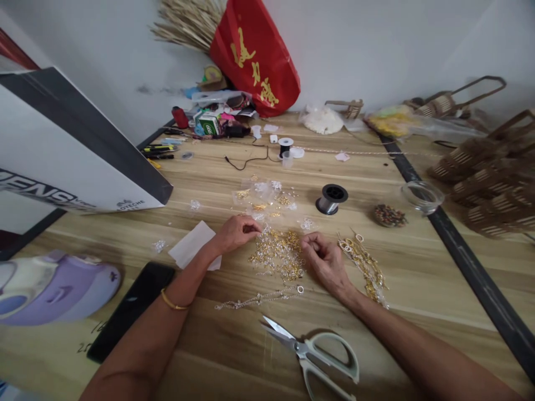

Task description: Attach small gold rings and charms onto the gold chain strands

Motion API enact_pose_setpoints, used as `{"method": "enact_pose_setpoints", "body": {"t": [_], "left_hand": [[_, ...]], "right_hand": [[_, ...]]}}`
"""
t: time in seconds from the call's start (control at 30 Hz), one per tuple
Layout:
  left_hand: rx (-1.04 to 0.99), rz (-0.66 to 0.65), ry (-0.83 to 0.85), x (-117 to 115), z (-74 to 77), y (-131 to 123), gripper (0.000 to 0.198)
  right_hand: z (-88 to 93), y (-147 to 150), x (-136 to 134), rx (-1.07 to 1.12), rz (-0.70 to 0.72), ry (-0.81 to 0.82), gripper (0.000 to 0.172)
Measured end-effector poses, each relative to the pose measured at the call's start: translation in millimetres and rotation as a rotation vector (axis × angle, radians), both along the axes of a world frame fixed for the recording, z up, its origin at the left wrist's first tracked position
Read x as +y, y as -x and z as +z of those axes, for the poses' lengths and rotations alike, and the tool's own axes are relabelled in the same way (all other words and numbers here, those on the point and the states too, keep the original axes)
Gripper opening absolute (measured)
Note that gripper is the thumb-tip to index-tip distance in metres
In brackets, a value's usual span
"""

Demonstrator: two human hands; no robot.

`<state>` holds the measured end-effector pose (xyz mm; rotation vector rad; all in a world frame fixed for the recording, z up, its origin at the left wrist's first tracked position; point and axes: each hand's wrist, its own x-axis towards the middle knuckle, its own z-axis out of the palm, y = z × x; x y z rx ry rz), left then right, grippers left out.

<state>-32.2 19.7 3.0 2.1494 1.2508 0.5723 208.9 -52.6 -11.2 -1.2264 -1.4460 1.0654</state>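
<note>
A heap of small gold and silver beads and findings (pixel 278 253) lies on the wooden table (pixel 234 345) between my hands. My left hand (pixel 236 232) rests at the heap's left edge with its fingers curled in a pinch on the beads. My right hand (pixel 324 257) sits at the heap's right edge, fingers curled inward, and what they hold is too small to see. A finished beaded chain (pixel 257 299) with a ring at its end lies just in front of the heap. A row of gold chains with rings (pixel 365 267) lies right of my right hand.
Pale green scissors (pixel 313 351) lie near the front edge. A black phone (pixel 129 309) and a purple object (pixel 54 289) are at the left, white paper (pixel 192 245) beside my left wrist. A wire spool (pixel 331 199), bead dish (pixel 388 215), glass jar (pixel 422 196) and woven baskets (pixel 489 172) are at the right.
</note>
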Motion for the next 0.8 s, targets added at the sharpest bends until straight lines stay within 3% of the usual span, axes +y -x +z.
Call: {"method": "enact_pose_setpoints", "body": {"t": [0.33, 0.57, 0.8], "left_hand": [[0.011, -0.040, -0.089, -1, -1.4, -2, 0.010], [0.136, -0.109, -0.206, -2, -10.3, -6, 0.010], [0.173, -0.146, -0.210, -5, -9.9, -10, 0.010]], "right_hand": [[-1.4, 1, -1, 0.008, 0.015, 0.015, 0.022], [-2.5, 1, -1, 0.003, 0.021, 0.027, 0.023], [-1.1, 2, -1, -0.008, 0.010, 0.021, 0.022]]}}
